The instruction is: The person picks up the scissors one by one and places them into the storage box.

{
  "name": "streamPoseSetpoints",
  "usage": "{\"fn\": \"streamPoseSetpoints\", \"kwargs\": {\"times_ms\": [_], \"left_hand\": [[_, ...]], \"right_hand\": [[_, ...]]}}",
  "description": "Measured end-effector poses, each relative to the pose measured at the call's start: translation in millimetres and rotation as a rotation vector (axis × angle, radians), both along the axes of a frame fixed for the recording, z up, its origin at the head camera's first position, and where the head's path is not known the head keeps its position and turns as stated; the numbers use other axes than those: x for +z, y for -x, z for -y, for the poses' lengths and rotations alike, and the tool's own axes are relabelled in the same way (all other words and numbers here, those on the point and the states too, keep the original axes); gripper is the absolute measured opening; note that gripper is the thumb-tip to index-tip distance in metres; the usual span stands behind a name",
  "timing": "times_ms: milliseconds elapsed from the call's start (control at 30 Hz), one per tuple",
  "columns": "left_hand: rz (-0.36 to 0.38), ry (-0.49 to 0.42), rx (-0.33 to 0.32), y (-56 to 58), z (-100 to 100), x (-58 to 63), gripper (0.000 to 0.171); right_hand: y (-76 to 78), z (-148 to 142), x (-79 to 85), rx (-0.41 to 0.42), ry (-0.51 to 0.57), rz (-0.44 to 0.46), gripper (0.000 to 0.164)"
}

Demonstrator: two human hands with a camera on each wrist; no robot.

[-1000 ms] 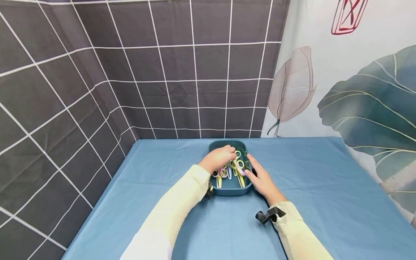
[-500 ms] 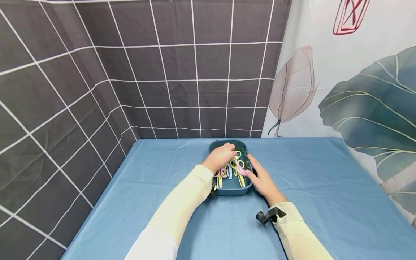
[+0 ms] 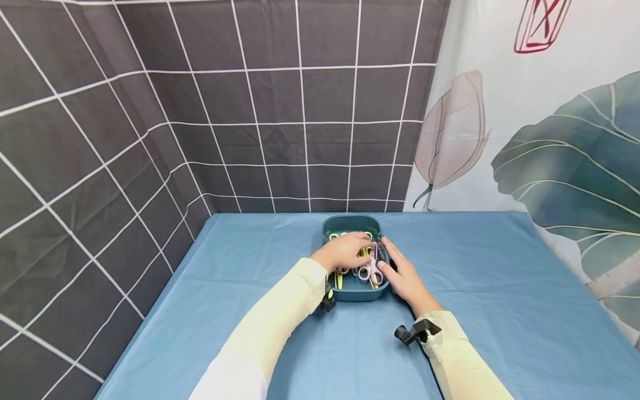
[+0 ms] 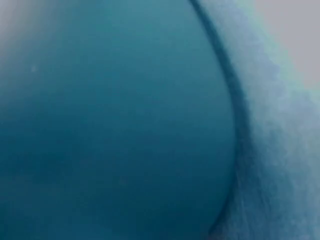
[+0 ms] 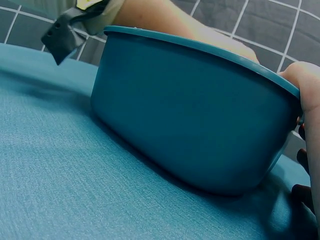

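In the head view, a dark teal plastic basin (image 3: pixel 356 295) stands near the back of the table, with several scissors inside. My left hand (image 3: pixel 345 251) reaches over its left side. The fingertips pinch the upper end of a pair of pink scissors (image 3: pixel 371 272), whose handle loops point toward me. Yellow scissors (image 3: pixel 339 279) lie partly under that hand. My right hand (image 3: pixel 404 278) holds the basin's right side, the thumb over the rim and the fingers outside. The right wrist view has the basin (image 5: pixel 190 105) from outside; the left wrist view is filled by the basin wall (image 4: pixel 125 110).
A blue cloth (image 3: pixel 250 255) covers the table. Dark tiled-pattern fabric (image 3: pixel 275 100) hangs behind and at the left, and a leaf-printed sheet (image 3: pixel 450 133) at the right. Black camera mounts sit on both wrists, the right mount (image 3: pixel 417 331) plainly visible.
My left hand has shifted slightly down and right inside the basin. The pink scissors have turned, so their two handle loops now show toward the front. My right hand has stayed put.
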State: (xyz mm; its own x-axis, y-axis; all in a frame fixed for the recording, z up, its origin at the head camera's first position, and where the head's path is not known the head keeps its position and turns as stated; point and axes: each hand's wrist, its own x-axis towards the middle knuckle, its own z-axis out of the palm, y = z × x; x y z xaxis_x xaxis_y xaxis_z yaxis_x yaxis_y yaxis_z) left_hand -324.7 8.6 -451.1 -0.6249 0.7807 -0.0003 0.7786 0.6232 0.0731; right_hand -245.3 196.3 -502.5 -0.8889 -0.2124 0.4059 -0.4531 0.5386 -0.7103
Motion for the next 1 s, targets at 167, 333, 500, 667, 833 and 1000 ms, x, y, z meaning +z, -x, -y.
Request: {"fn": "streamPoseSetpoints", "kwargs": {"times_ms": [167, 333, 500, 667, 833, 1000], "left_hand": [[0.051, 0.091, 0.010, -16.2, -11.7, 5.2, 0.066], [0.037, 0.238, 0.109, -31.1, -23.0, 10.7, 0.078], [-0.004, 0.275, 0.187, -35.4, -26.0, 10.8, 0.079], [0.014, 0.266, 0.238, -31.2, -25.7, 6.3, 0.077], [0.029, 0.247, 0.238, -28.5, -23.9, 2.3, 0.077], [0.043, 0.168, 0.233, -30.0, -17.2, 1.0, 0.076]], "right_hand": [[0.6, -3.8, 0.6, -0.002, 0.006, -0.011, 0.059], [1.2, -6.8, 1.0, -0.006, 0.004, -0.019, 0.059], [0.8, -7.6, -0.2, -0.002, -0.006, -0.008, 0.059], [1.0, -6.7, 0.9, -0.013, -0.005, 0.009, 0.060], [1.4, -6.0, 1.6, -0.010, 0.002, 0.003, 0.060], [0.4, -6.7, -2.0, -0.007, 0.015, -0.003, 0.057]]}}
